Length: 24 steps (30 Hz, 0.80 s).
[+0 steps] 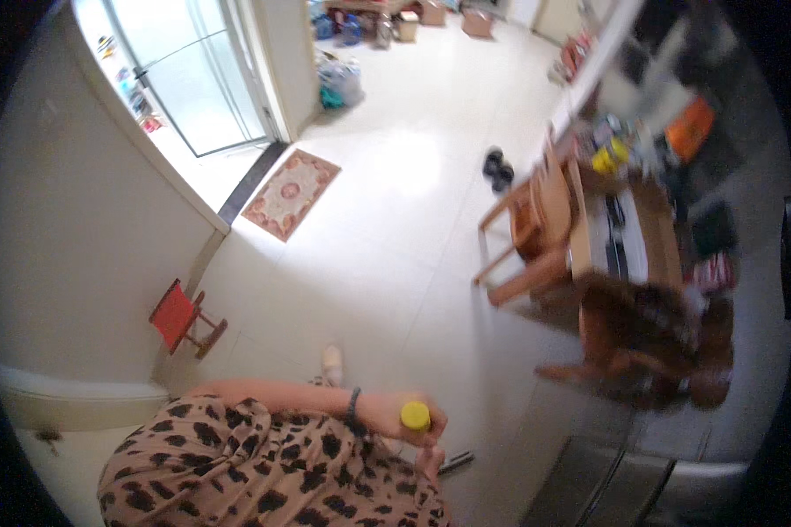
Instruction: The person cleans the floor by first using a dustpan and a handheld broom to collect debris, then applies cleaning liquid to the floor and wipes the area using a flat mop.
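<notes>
My left hand (382,414), with a dark band at the wrist, is closed around a rod-like thing. Only its round yellow end cap (415,416) shows, facing up at me; the rest is hidden beneath the hand. Just below, partly covered, is my right hand (430,460), its fingers curled. What lies inside it cannot be seen. Past the right hand, a narrow dark bar (458,462) shows low down near the floor; whether it joins the capped thing is hidden. Both hands are in front of my spotted clothing (270,461).
A red folding stool (175,317) stands by the left wall. A patterned mat (291,194) lies before the open glass door (191,72). On the right are a wooden chair (547,207), a cardboard box (656,230) and black shoes (498,170). Plastic bags (341,82) sit farther off.
</notes>
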### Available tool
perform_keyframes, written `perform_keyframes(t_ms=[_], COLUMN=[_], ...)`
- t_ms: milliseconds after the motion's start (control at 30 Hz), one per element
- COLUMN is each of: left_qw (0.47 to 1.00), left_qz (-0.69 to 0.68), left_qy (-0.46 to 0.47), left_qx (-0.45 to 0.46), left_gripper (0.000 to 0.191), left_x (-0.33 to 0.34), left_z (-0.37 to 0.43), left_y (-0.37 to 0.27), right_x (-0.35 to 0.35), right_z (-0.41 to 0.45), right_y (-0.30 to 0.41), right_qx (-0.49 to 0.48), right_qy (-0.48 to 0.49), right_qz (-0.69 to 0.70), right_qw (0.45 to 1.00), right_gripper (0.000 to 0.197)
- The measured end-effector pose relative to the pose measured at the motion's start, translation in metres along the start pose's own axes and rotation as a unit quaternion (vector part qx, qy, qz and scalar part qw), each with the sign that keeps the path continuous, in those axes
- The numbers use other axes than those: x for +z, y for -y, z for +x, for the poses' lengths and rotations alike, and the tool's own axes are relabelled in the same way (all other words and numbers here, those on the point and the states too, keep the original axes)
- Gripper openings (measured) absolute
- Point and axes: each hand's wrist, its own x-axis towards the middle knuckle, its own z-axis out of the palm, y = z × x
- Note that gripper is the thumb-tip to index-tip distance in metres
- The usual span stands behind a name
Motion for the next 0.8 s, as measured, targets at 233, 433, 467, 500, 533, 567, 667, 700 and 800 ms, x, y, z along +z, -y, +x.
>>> perform_keyframes(t_ms=[233, 433, 467, 500, 533, 567, 667, 700, 800], left_qw=[0.998, 0.987, 0.983, 0.979, 0.978, 0.972, 0.957, 0.95, 0.926], left_qz=[-0.041, 0.011, 0.039, 0.067, 0.068, 0.074, 0.108, 0.107, 0.125], left_qy=[-0.055, -0.159, -0.169, -0.178, -0.182, -0.208, -0.249, -0.277, -0.329], left_qx=[-0.003, 0.033, 0.054, 0.074, 0.08, 0.083, 0.1, 0.095, 0.135], left_gripper=[0.017, 0.018, 0.017, 0.016, 0.015, 0.015, 0.016, 0.017, 0.018], left_x=[-0.121, -0.274, -0.299, -0.325, -0.352, -0.376, -0.436, -0.448, -0.491], left_z=[-0.073, -0.164, -0.177, -0.19, -0.212, -0.23, -0.284, -0.303, -0.36], left_y=[-0.063, -0.15, -0.164, -0.178, -0.193, -0.207, -0.253, -0.28, -0.313], right_x=[0.101, 0.214, 0.235, 0.256, 0.286, 0.312, 0.408, 0.439, 0.534], right_z=[0.133, 0.242, 0.265, 0.29, 0.314, 0.339, 0.409, 0.425, 0.475], right_y=[0.135, 0.24, 0.257, 0.274, 0.293, 0.31, 0.377, 0.399, 0.47], right_qx=[-0.025, -0.053, -0.059, -0.064, -0.072, -0.078, -0.112, -0.118, -0.154], right_qy=[0.14, 0.255, 0.271, 0.284, 0.301, 0.321, 0.382, 0.399, 0.467], right_qz=[-0.061, -0.098, -0.102, -0.108, -0.105, -0.111, -0.121, -0.124, -0.137], right_qw=[0.988, 0.96, 0.955, 0.951, 0.945, 0.937, 0.909, 0.901, 0.86], right_gripper=[0.047, 0.042, 0.042, 0.041, 0.04, 0.039, 0.037, 0.036, 0.033])
